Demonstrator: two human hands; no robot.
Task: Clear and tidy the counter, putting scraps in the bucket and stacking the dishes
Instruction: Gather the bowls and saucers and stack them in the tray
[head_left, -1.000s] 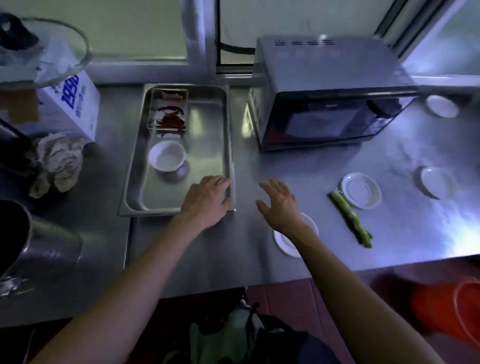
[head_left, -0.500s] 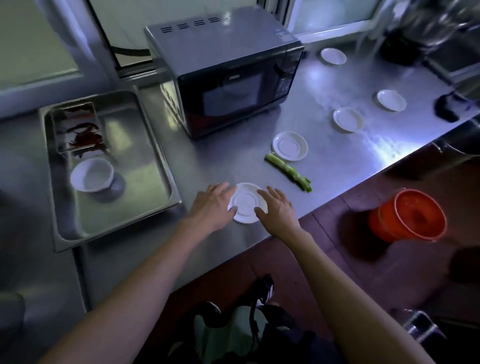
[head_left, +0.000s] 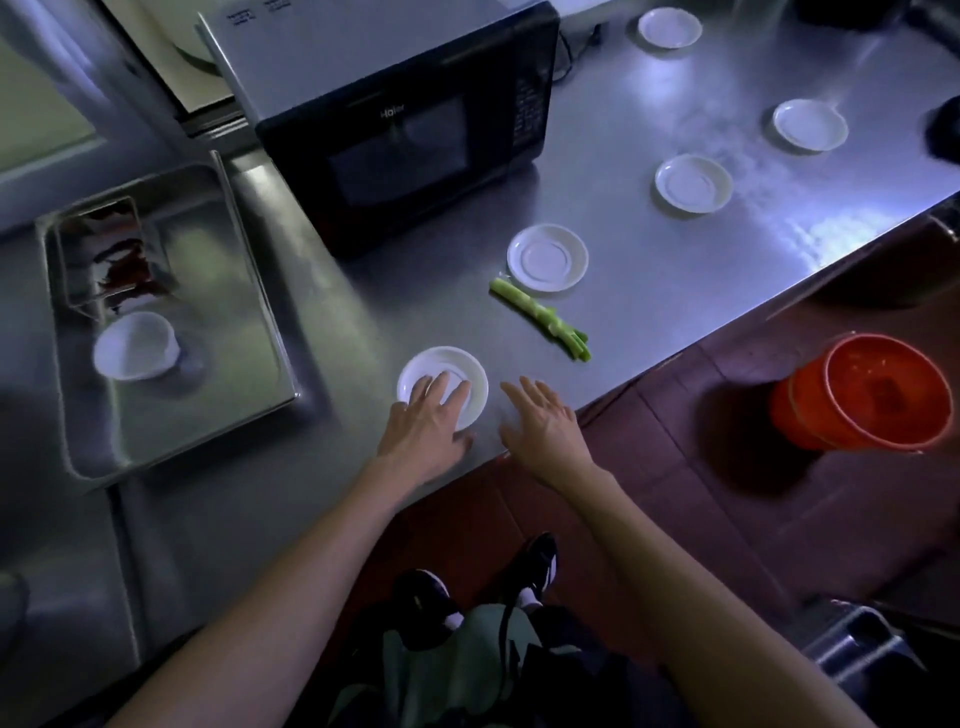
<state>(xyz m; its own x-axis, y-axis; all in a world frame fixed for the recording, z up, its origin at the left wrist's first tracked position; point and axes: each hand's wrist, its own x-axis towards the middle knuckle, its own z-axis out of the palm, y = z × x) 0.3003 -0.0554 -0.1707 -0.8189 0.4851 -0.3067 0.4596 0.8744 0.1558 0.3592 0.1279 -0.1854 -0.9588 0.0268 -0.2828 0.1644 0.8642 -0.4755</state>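
**The green stalk lies just ahead of the right hand**

The left hand (head_left: 423, 428) rests flat on the nearest saucer (head_left: 457, 366), near the front edge of the counter (head_left: 675, 291). Its fingers (head_left: 436, 387) are straight and spread over the dish, not curled round it. The right hand (head_left: 543, 421) is just beside that saucer, on its right, with its fingers wide and holding nothing. I cannot tell if it touches the counter or floats a little above it.

The green stalk (head_left: 540, 317) lies ahead of the right hand and a bit to its right. It is long and thin, and it slants from far-left to near-right. Its near end points toward the counter edge. The right hand is much nearer to it than the left.

The orange bucket (head_left: 862, 395) stands on the floor, off to the right, below the counter edge.

So the right hand looks best placed to reach forward, take the stalk across its thin middle and carry it right to the bucket. Four more saucers sit farther back, not yet stacked.
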